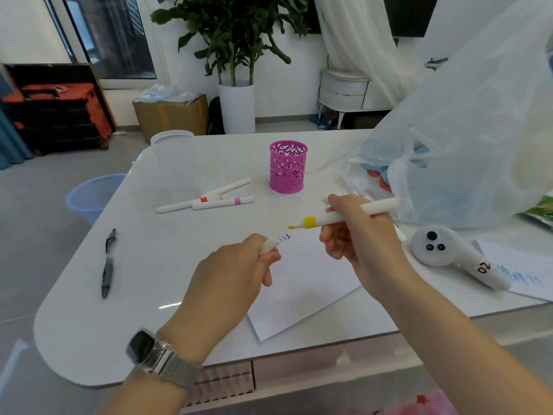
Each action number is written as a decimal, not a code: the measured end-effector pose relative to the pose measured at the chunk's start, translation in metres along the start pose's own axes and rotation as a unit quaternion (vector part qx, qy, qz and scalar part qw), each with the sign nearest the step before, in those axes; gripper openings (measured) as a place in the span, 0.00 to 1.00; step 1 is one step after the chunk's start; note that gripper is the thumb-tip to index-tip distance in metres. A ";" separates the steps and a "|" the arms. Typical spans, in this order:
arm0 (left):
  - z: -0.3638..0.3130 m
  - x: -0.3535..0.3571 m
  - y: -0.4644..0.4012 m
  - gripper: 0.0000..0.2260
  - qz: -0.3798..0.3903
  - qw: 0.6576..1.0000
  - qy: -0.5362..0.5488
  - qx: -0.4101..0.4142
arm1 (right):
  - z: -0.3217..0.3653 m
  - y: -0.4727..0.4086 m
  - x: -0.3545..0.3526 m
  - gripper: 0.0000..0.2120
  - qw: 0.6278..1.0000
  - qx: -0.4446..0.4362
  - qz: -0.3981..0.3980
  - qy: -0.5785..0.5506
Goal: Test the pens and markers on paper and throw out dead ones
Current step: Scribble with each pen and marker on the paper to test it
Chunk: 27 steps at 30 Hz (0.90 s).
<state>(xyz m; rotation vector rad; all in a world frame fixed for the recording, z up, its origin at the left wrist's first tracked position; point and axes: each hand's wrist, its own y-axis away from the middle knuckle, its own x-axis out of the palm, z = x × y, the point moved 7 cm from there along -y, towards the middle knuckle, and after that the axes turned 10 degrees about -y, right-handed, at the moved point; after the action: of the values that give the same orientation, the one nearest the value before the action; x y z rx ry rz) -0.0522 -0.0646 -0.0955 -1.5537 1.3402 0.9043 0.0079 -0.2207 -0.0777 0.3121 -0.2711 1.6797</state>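
With the cap (270, 243) gripped in my left hand (227, 277) and the yellow marker (344, 217) pinched uncapped in my right hand (359, 235) above the paper (305, 292), I judge testing comes next: tip down, scribble.

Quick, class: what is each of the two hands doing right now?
Left hand: grips the white marker cap.
Right hand: holds the uncapped yellow marker, tip towards the cap.
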 end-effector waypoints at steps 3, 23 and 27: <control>-0.002 -0.001 -0.002 0.07 -0.001 1.000 0.014 -0.003 | -0.001 -0.001 0.003 0.13 1.000 -0.005 -0.001 0.018; 0.003 -0.008 -0.008 0.08 -0.045 0.986 0.155 0.028 | -0.022 -0.001 0.014 0.09 0.981 0.156 0.116 0.007; 0.008 -0.009 -0.010 0.06 -0.044 0.991 0.124 0.023 | -0.019 -0.006 0.007 0.13 0.979 0.159 0.125 0.030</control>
<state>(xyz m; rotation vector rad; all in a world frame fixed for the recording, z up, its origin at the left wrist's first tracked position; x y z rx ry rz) -0.0441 -0.0532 -0.0884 -1.7180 1.4414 0.6352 0.0124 -0.2072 -0.0930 0.4795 0.0083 1.9801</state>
